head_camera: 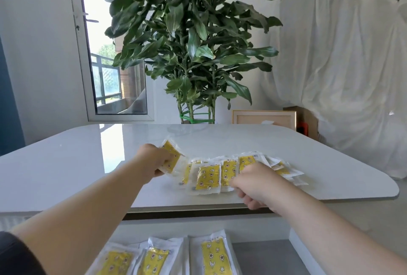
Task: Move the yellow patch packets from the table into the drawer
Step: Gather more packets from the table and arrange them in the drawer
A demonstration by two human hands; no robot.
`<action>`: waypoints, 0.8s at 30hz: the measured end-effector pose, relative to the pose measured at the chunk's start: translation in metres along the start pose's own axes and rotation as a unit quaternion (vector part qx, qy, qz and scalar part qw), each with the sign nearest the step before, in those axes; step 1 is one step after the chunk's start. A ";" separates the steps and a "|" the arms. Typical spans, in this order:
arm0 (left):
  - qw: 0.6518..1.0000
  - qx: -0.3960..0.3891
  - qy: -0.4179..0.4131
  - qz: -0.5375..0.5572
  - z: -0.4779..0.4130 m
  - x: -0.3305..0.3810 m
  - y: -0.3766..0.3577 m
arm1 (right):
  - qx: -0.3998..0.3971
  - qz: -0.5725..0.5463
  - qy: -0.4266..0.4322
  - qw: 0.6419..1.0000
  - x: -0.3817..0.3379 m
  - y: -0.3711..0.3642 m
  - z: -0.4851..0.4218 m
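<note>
Drawer (pixel 264 257): open at 6 o'clock, below the desk's near edge; its grey floor is bare on the 3 o'clock side.
Stored packets (pixel 211 255): three lie flat side by side in the drawer, filling its 9 o'clock side.
Right hand (pixel 257 184): fingers curled, at the row's 3 o'clock end near the desk edge; I cannot tell if it pinches a packet.
Row (pixel 209 178): yellow packets in clear wrappers, overlapping one another on the desk, running from 9 to 3 o'clock.
Left hand (pixel 154 162): fingers closed round one packet at the row's 9 o'clock end.
Held packet (pixel 170 153): tilted, its top corner up toward 12 o'clock, lifted clear of the desk.
Desk (pixel 66 164): white and glossy.
Plant (pixel 189 32): tall and leafy, at 12 o'clock behind the desk, well apart from the hands.
Risk, slip: the wrappers look slick, so a loose pinch could drop a packet past the drawer's edge.
Risk, drag: the packets overlap, so lifting one may pull its neighbours off the near edge.
Risk, crowding: a packet dropped on the stored ones may stack unevenly; the bare 3 o'clock side looks safer.
</note>
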State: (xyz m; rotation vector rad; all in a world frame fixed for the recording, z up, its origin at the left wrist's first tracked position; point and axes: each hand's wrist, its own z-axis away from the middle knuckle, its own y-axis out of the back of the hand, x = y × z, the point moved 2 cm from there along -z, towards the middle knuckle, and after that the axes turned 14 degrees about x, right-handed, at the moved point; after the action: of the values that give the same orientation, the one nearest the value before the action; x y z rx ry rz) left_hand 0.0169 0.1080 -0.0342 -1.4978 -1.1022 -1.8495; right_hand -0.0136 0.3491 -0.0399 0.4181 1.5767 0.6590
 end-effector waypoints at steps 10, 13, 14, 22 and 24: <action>0.979 -0.043 0.067 0.187 0.019 -0.015 0.063 | 0.114 0.273 0.101 0.950 -0.051 -0.062 -0.029; 0.972 -0.044 0.072 0.220 0.022 -0.029 0.075 | 0.112 0.303 0.084 0.943 -0.051 -0.075 -0.033; 0.969 -0.044 0.073 0.230 0.022 -0.034 0.078 | 0.110 0.298 0.072 0.945 -0.051 -0.078 -0.034; 0.968 -0.053 0.080 0.233 0.023 -0.047 0.086 | 0.122 0.077 0.045 0.988 -0.034 -0.069 -0.036; 0.970 -0.055 0.077 0.224 0.028 -0.047 0.088 | 0.114 -0.043 0.065 0.990 -0.030 -0.061 -0.027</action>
State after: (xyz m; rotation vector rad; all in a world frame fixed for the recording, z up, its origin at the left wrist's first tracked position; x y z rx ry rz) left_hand 0.1148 0.0796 -0.0539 -1.4847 -0.5388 -1.6898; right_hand -0.0300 0.2797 -0.0545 0.4795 1.7924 0.4481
